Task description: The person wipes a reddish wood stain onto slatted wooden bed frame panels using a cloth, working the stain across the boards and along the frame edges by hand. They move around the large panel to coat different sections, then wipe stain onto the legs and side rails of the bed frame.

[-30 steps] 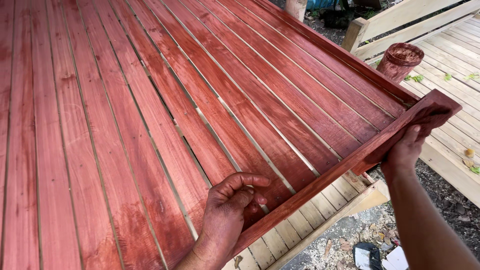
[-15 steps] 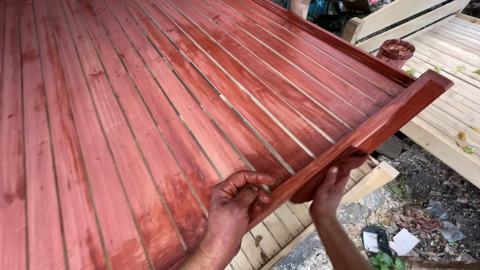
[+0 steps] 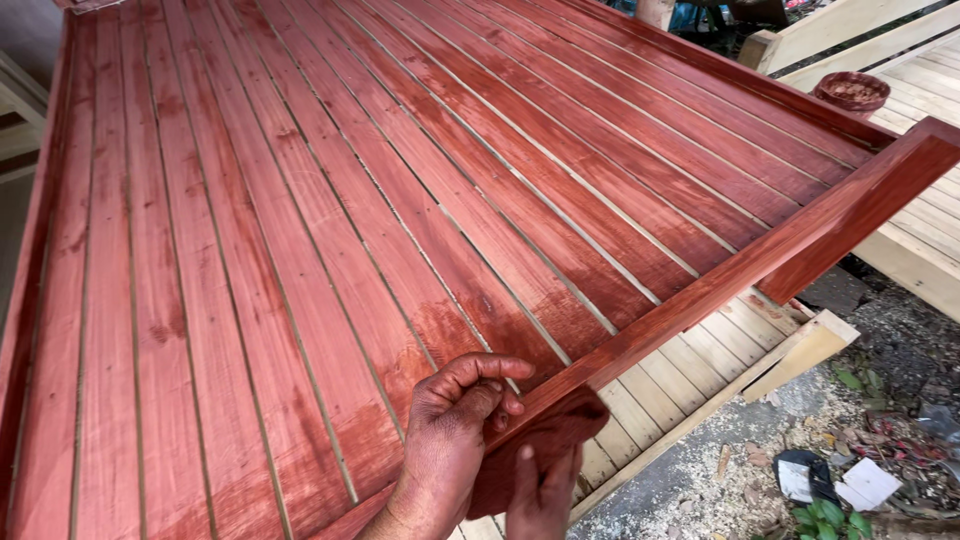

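A large slatted wooden panel (image 3: 330, 230), stained red, fills most of the head view. Its raised edge rail (image 3: 800, 235) runs from the upper right down to my hands. My left hand (image 3: 450, 440), smeared with red stain, curls its fingers over the rail's near end on the slat side. My right hand (image 3: 545, 495) is just below it, on the rail's outer face. It presses a dark stain-soaked rag (image 3: 545, 430) against the wood. Only the thumb and part of the fingers of the right hand show.
A small round bowl (image 3: 852, 90) of stain sits on pale unstained boards (image 3: 925, 85) at the upper right. Another pale slatted panel (image 3: 700, 375) lies under the red one. Sawdust, leaves and paper scraps (image 3: 865, 485) cover the ground at the lower right.
My right hand has slid with the rag along the rail from its far end to the near end, beside my left hand. The left hand stays put.
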